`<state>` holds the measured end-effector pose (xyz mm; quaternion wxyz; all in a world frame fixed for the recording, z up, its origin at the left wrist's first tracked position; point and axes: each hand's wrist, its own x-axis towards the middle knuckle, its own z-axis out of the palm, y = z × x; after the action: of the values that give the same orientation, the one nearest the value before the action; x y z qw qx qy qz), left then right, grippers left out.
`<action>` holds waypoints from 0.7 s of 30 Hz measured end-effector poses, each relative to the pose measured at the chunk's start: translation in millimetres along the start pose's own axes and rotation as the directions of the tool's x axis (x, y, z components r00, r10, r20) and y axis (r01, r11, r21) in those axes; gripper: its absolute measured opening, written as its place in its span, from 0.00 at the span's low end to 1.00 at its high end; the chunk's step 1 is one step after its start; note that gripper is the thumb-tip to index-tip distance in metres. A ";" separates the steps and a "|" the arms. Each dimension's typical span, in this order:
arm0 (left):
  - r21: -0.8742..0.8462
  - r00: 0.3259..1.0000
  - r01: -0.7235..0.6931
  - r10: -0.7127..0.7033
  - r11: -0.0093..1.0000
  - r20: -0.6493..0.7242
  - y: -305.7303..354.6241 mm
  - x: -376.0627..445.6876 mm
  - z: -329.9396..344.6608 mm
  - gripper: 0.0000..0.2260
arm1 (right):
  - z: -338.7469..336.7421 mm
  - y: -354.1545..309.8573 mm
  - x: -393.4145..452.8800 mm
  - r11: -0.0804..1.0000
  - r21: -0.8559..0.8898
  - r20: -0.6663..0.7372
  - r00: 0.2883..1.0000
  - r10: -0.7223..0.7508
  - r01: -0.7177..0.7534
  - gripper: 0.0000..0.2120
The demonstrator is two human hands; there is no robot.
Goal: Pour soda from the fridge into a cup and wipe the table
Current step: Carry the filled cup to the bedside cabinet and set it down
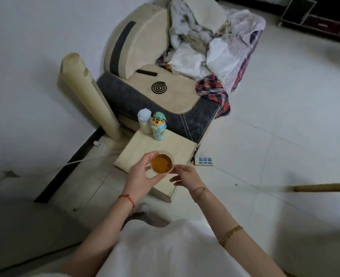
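Observation:
A clear plastic cup [162, 162] holding orange soda is above the near part of a small pale wooden table [143, 145]. My left hand [140, 174] wraps around the cup's left side and grips it. My right hand [186, 175] is just right of the cup, its fingertips at the rim; whether they touch it is unclear. No soda bottle or cloth is in view.
A white bottle [144, 120] and a cartoon-figure bottle [158, 126] stand at the table's far edge. Behind is a beige and grey armchair [165, 92] piled with clothes [209, 47]. A tall cream tower fan [87, 90] stands left, a power strip [205, 160] lies on the floor right.

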<state>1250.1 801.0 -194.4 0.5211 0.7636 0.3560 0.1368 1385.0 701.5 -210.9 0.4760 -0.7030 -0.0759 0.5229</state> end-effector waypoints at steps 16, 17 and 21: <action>0.034 0.923 -0.086 0.067 0.996 0.378 -76.8 110.6 -91.5 0.29 | 116.7 -12.1 67.8 0.957 0.282 -0.308 0.938 0.157 -0.068 0.15; 0.032 0.920 -0.077 0.059 0.997 0.389 -81.3 115.7 -91.3 0.29 | 118.2 -11.7 73.3 0.955 0.287 -0.312 0.935 0.167 -0.075 0.15; 0.023 0.907 -0.052 0.037 0.998 0.420 -98.6 140.0 -86.9 0.29 | 119.1 -11.0 98.5 0.945 0.313 -0.325 0.925 0.196 -0.090 0.16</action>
<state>1259.4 977.8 -268.7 0.5692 0.7916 0.2206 -0.0245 1336.6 837.2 -267.9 0.5405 -0.7107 0.1405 0.4278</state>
